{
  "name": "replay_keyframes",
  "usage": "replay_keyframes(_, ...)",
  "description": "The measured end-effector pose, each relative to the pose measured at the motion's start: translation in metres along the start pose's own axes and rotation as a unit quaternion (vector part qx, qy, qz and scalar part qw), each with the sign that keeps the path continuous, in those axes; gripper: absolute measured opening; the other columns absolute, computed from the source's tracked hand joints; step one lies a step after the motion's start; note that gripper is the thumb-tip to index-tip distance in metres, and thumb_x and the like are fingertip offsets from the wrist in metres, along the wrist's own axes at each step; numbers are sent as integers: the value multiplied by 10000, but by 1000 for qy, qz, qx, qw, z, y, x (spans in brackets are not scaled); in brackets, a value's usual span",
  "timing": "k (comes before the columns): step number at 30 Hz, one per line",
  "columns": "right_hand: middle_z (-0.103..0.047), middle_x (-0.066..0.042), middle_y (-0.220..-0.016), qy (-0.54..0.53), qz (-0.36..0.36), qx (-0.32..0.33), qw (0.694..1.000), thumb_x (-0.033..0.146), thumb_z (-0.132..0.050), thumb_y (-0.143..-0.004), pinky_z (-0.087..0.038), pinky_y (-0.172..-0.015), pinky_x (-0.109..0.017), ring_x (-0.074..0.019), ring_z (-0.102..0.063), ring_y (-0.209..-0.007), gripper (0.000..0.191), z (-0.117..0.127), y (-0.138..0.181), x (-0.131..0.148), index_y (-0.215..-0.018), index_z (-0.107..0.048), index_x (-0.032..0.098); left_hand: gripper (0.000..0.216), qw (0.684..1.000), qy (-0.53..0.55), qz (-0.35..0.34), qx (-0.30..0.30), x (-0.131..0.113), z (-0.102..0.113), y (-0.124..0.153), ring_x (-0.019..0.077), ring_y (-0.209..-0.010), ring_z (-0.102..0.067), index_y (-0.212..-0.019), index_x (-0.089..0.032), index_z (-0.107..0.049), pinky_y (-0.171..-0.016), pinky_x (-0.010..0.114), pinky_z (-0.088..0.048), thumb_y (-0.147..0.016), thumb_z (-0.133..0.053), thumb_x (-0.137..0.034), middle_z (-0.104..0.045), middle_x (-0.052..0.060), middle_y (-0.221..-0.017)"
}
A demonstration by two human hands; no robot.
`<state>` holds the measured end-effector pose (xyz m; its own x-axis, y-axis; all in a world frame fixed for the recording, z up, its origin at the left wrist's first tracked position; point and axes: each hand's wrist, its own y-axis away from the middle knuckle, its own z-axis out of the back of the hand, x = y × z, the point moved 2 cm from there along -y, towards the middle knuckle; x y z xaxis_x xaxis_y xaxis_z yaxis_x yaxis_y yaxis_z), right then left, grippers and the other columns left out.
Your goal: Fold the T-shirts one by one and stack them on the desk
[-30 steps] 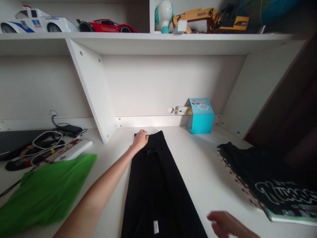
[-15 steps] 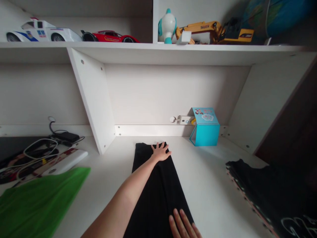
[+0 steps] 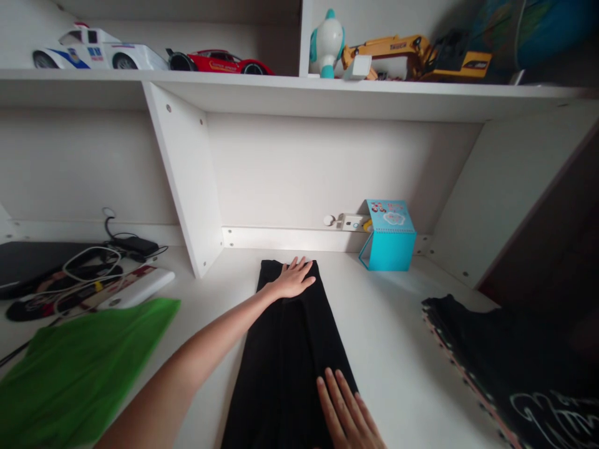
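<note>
A long, narrow piece of black folded clothing (image 3: 294, 349), which looks like trousers, lies lengthwise on the white desktop. Its far end sits close to the back panel, and its near end runs out of the bottom of the view. My left hand (image 3: 294, 279) rests flat on the far end with its fingers spread. Lower down, my right hand (image 3: 346, 408) lies flat along the right edge of the cloth, fingers stretched out. Neither hand grips anything.
Green cloth (image 3: 88, 368) lies at left, below a white power strip (image 3: 145, 287) and tangled cables. A blue desk calendar (image 3: 388, 249) stands at the back right. Dark folded clothes (image 3: 505, 355) are at right. Above, the shelf (image 3: 262, 93) holds toy cars and a toy excavator (image 3: 412, 56).
The view has shifted slightly to the left. My left hand has turned a little and stays on the far end; my right hand shows more, still flat on the right edge.
</note>
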<state>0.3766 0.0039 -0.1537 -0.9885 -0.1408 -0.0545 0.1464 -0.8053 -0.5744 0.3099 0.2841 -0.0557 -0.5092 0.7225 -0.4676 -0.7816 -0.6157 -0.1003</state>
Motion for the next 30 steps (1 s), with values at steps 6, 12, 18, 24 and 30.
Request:
replay_keyframes(6, -376, -115, -1335, -14, 80, 36, 996, 511, -420, -839, -510, -804, -350, -275, -462, -1151, 695, 18, -6, -1, -1392, -197, 155, 523, 1000, 3, 24, 16, 18, -12, 69, 299, -1343, -4, -1336, -386, -315, -1019, 573, -3, -845, -372, -557, -136, -9, -1471)
replay_keyframes(12, -342, -152, -1346, -91, 49, 160, 982, 474, -400, -872, -448, -907, -378, -281, -359, -1217, 589, 75, -23, 4, -1321, -368, 95, 508, 998, 8, 51, 21, 5, -3, 75, 304, -1341, -46, -1296, -362, -397, -998, 606, 14, -816, -488, -499, -201, 27, -1450)
replay_keyframes(18, -464, -39, -1301, -147, 57, 155, 975, 254, -417, -884, -463, -886, -228, -153, -507, -1116, 422, 135, 3, -25, -1305, -418, 229, 594, 990, 79, -86, 78, -56, 39, 183, 246, -1306, -246, -1333, -347, -352, -1069, 405, -188, -781, -562, -282, -292, -11, -1419)
replay_keyframes(24, -412, -45, -1334, -34, 193, 108, 975, 365, -436, -863, -490, -854, -336, -233, -431, -1178, 532, 109, 48, -38, -1366, -296, 264, 859, 978, 20, -83, 189, -96, 27, 306, 240, -1329, -158, -1343, -462, -219, -1084, 475, -111, -652, -456, -10, -128, -97, -1449)
replay_keyframes(30, -336, -39, -1389, 16, 223, 70, 972, 281, -400, -875, -343, -1000, -407, -235, -289, -1275, 504, 92, 51, -30, -1366, -299, 227, 966, 973, -114, -108, 171, -91, -14, 317, 246, -1327, -181, -1366, -456, -77, -1056, 570, -84, -628, -440, 51, -122, -57, -1453)
